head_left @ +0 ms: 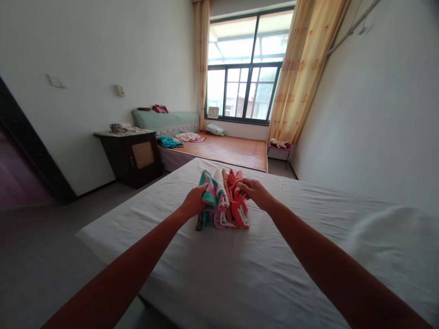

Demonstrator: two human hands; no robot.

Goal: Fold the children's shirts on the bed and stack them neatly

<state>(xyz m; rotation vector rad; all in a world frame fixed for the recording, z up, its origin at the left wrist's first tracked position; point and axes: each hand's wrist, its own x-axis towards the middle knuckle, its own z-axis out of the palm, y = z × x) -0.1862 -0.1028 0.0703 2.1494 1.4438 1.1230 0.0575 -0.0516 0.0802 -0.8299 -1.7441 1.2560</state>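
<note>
Cloths [222,201] bunched on white-sheeted bed [240,274]; window [247,68] beyond, possibly bedroom.

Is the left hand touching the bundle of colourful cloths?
Touching. The head view shows the left hand gripping the green edge of the cloths.

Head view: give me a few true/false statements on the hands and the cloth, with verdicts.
1. Both hands grip the bunched cloth. True: the left hand is on its green side, the right hand on its red side.
2. The cloth lies on the floor. False: it sits on the white sheet of the bed.
3. A dark cabinet stands by the left wall. True.
4. The curtains cover the window. False: they are drawn aside.
</note>
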